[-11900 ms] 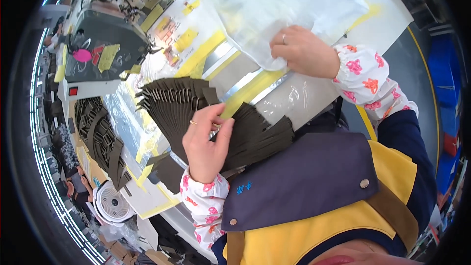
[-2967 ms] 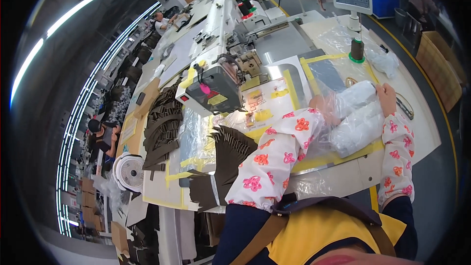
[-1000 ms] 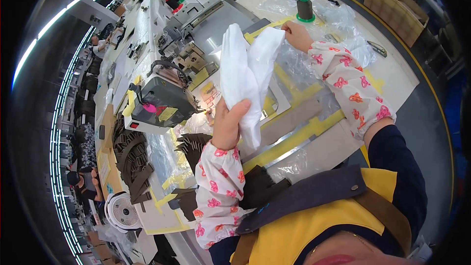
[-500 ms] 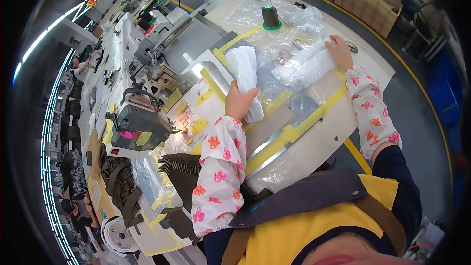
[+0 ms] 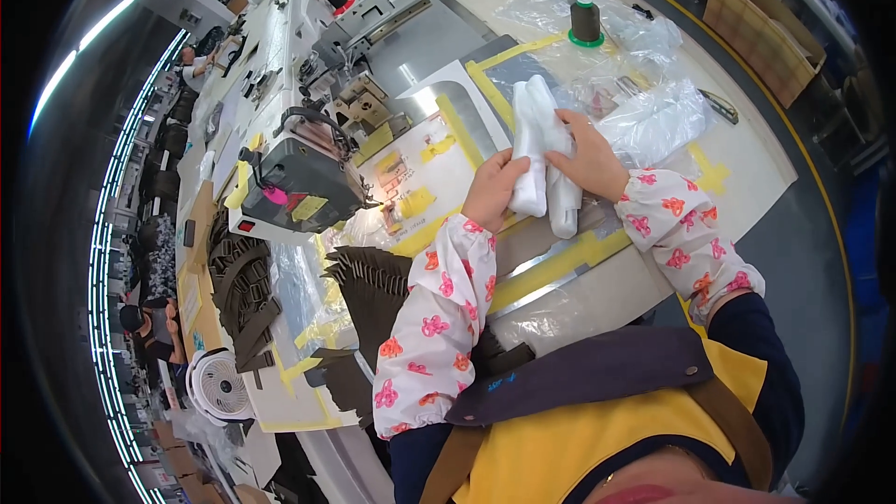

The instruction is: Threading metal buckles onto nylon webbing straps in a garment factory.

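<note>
Two long, soft white bundles are held side by side over the table, both tilted upright. My left hand [image 5: 495, 189] has its fingers closed round the left white bundle [image 5: 529, 154], which looks wrapped in thin plastic. Against it lies the right white bundle [image 5: 563, 189], gripped by my right hand [image 5: 593, 157] with thumb and fingers on its side. What the bundles contain cannot be seen. A crumpled clear plastic bag [image 5: 661, 121] rests on the table just right of my right hand.
A sewing machine [image 5: 308, 173] stands left of my hands. Dark fabric pieces [image 5: 373, 289] and strips [image 5: 245, 294] lie in front of it. A thread cone [image 5: 586, 21] stands at the back, thread snips [image 5: 719, 105] at the right. Yellow tape [image 5: 541, 282] crosses the tabletop.
My right hand has moved left from the clear plastic bag and now grips a white bundle beside the one in my left hand. The whole view has shifted somewhat.
</note>
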A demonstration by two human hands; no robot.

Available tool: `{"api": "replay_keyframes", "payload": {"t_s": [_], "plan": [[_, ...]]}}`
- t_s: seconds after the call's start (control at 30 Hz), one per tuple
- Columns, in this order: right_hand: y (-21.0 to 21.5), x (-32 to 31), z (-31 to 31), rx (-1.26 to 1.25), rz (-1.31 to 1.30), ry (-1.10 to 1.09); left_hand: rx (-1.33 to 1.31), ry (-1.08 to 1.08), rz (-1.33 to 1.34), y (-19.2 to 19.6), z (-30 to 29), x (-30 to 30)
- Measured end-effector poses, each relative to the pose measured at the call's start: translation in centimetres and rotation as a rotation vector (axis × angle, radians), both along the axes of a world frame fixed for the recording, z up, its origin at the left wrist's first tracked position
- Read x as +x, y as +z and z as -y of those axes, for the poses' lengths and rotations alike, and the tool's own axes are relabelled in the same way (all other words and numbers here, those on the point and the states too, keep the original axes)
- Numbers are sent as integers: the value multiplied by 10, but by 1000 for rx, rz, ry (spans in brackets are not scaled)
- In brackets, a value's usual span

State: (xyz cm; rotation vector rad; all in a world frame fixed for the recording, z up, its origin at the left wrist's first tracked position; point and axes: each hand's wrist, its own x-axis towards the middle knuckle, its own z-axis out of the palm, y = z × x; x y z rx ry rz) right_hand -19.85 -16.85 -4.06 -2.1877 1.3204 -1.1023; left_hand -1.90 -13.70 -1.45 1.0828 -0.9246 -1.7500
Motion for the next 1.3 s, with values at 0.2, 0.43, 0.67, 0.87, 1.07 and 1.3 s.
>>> {"api": "replay_keyframes", "payload": {"t_s": [0.2, 0.43, 0.67, 0.87, 1.07, 1.3], "plan": [[-1, 6, 31, 203, 406, 65, -26, 245, -201, 13, -22, 46], [-25, -56, 93, 627, 1121, 163, -305, 164, -468, 59, 15, 9], [38, -47, 28, 777, 1415, 319, -767, -50, 535, 57, 65, 11], [69, 9, -33, 1110, 1580, 358, -1119, 132, 1530, -5, 47, 42], [64, 11, -48, 982, 1679, 365, -410, -58, 447, 18, -41, 10], [78, 8, -52, 883, 1636, 467, -414, -250, 495, 34, -66, 39]]}}
